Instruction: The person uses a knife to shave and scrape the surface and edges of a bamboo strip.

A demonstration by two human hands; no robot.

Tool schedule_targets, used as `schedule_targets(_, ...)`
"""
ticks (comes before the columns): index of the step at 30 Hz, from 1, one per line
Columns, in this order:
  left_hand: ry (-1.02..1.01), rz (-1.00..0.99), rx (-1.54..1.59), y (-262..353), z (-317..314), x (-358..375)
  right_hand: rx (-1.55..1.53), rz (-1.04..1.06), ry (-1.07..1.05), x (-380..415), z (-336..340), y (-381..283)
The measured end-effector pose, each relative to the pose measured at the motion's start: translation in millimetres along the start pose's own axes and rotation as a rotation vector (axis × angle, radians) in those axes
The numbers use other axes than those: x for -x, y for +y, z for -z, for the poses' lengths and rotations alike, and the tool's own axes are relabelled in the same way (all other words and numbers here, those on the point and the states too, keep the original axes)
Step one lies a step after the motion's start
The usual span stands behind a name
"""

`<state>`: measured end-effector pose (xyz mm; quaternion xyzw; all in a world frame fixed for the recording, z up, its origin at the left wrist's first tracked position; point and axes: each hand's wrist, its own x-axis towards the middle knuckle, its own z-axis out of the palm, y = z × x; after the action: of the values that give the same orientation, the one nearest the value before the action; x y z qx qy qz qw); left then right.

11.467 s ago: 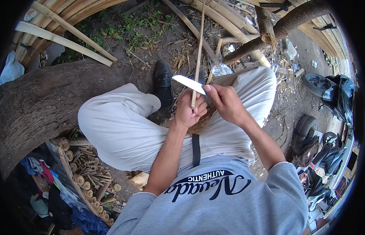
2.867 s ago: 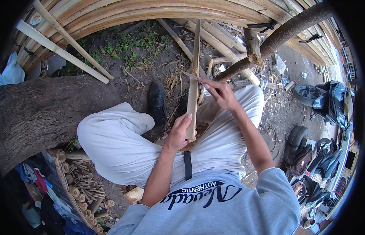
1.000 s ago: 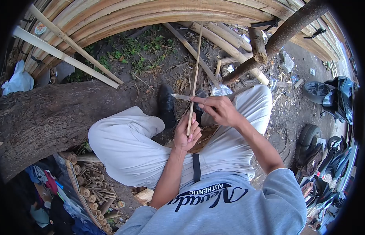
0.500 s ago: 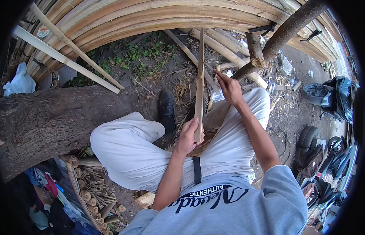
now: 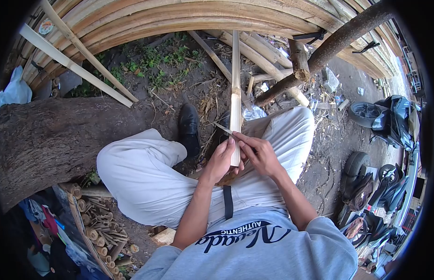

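A long split bamboo strip [image 5: 235, 109] runs away from my lap toward the stacked strips, with a node partway along. My left hand [image 5: 219, 161] is closed around its near end, thumb on top. In my right hand [image 5: 260, 155] is a knife [image 5: 223, 129]; its thin blade lies across the strip, pointing up and left, and its handle is hidden by my fingers. Both hands are close together, the right index finger almost touching the left thumb.
Long bamboo slats [image 5: 179, 21] are stacked ahead. A tree trunk [image 5: 63, 144] lies left, and a slanting wooden pole [image 5: 338, 44] stands at the right. Cut bamboo pieces [image 5: 98, 233] sit lower left. Motorbikes [image 5: 389, 116] are on the far right.
My right hand has come back toward my lap, bringing the knife from beside the strip to lie across it near my left hand. The left hand keeps its grip.
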<state>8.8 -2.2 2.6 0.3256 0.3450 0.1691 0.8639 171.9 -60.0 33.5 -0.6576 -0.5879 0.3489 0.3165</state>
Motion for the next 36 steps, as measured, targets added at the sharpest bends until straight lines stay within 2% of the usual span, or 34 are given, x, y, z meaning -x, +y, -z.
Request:
schedule_targets(2,0.02,-0.011,0.08,-2,3,2,-0.033,-0.018,-0.032,-6,5,-4)
schedule_targets(4,0.057,-0.074,-0.031,5,7,7,0.122,0.095,-0.077,-12,8,-4)
schedule_targets(6,0.089,-0.062,-0.002,5,8,12,0.143,0.143,-0.117,-18,10,-6)
schedule_targets(11,0.003,-0.021,-0.152,5,12,17,0.172,0.253,-0.284,-24,18,-15)
schedule_targets(14,0.025,-0.014,0.026,7,6,19,0.179,0.275,-0.314,-23,22,-24)
schedule_targets(19,0.027,0.011,-0.087,3,5,11,0.237,0.275,-0.325,-22,21,-14)
schedule_targets(21,0.095,-0.072,-0.26,0,2,10,0.232,0.279,-0.321,-21,21,-13)
schedule_targets(25,0.116,-0.048,-0.226,1,0,13,0.277,0.317,-0.357,-25,24,-10)
schedule_targets(27,0.12,-0.097,-0.335,-6,3,12,0.296,0.33,-0.368,-28,21,-4)
schedule_targets(30,0.149,-0.027,-0.206,-6,5,10,0.283,0.393,-0.356,-33,17,5)
schedule_targets(34,0.185,-0.03,-0.249,-4,3,9,0.377,0.397,-0.329,-32,14,11)
schedule_targets(36,0.14,-0.014,-0.235,-7,3,7,0.402,0.391,-0.319,-29,14,16)
